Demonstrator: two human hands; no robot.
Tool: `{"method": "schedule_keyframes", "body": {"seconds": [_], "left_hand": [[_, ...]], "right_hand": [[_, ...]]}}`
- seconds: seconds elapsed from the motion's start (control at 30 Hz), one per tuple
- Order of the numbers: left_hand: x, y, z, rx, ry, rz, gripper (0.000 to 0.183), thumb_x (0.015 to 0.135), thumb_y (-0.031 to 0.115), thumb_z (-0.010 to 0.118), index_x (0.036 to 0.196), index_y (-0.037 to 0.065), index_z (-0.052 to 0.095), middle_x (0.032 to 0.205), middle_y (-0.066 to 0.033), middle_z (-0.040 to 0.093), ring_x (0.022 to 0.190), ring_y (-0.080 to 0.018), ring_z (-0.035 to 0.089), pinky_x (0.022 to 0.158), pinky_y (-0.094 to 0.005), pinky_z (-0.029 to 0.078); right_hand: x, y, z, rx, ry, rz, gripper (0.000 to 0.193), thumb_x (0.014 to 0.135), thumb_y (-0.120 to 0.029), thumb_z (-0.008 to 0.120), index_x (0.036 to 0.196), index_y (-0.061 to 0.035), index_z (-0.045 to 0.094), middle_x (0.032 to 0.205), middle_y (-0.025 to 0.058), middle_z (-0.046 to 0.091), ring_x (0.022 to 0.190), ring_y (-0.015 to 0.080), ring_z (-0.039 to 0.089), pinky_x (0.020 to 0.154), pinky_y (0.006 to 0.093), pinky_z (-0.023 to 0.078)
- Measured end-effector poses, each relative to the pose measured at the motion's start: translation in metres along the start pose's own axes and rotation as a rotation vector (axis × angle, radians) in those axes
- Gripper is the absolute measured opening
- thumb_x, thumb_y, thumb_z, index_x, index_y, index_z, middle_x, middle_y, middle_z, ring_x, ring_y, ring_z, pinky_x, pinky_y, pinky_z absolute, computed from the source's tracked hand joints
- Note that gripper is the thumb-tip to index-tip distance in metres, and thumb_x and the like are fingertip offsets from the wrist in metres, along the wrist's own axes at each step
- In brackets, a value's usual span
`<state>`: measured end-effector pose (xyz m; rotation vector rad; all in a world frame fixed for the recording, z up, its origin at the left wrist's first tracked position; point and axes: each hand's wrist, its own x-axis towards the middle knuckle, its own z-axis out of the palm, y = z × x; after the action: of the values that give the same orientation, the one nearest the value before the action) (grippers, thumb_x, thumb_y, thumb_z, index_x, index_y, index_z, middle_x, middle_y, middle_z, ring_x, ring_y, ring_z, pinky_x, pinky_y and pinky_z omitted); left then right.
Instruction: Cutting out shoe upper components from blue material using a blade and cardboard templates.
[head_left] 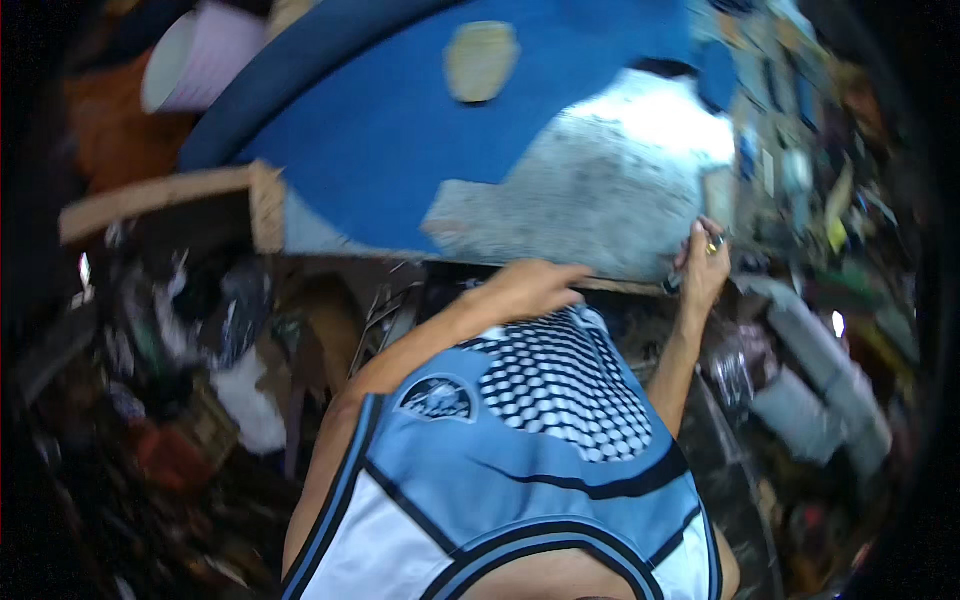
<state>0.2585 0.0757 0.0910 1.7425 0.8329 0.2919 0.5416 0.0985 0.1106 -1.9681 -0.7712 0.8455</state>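
Blue covering (380,130) partway across; grey area (600,190) looks uncovered. Left hand (525,288) loosely spread; right hand (707,262) pinches blurred dark object (673,282).

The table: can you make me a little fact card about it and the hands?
Table: blue, with a shiny grey area
On it: pale oval
Left hand: by the near edge, nothing seen in it
Right hand: at the near right corner, fingers curled; too blurred to tell its hold
Left corner: wood strip
Upper left: pale tub
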Motion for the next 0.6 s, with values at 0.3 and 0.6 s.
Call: {"method": "schedule_keyframes", "body": {"seconds": [0.3,0.6], "left_hand": [[-0.223,-0.144,-0.173,0.556,0.419,0.274,0.015,0.089,0.008,0.061,0.099,-0.001,0.068,0.101,-0.0183,0.065,0.097,-0.0362,0.062,0.086,-0.0472,0.05],[-0.258,-0.237,-0.295,0.761,0.675,-0.062,0.037,0.099,0.019,0.054,0.128,-0.002,0.059,0.137,-0.0253,0.052,0.133,-0.0437,0.043,0.111,-0.0508,0.035]], "right_hand": [[-0.277,0.009,0.203,-0.405,0.053,-0.279,0.025,0.093,-0.017,0.068,0.11,0.001,0.069,0.103,0.0207,0.071,0.094,0.0304,0.071,0.081,0.0379,0.055],[-0.125,-0.043,0.271,-0.897,0.124,-0.06,0.082,0.079,-0.057,0.074,0.133,-0.0006,0.05,0.109,0.0284,0.068,0.103,0.0437,0.067,0.087,0.0489,0.053]]}}
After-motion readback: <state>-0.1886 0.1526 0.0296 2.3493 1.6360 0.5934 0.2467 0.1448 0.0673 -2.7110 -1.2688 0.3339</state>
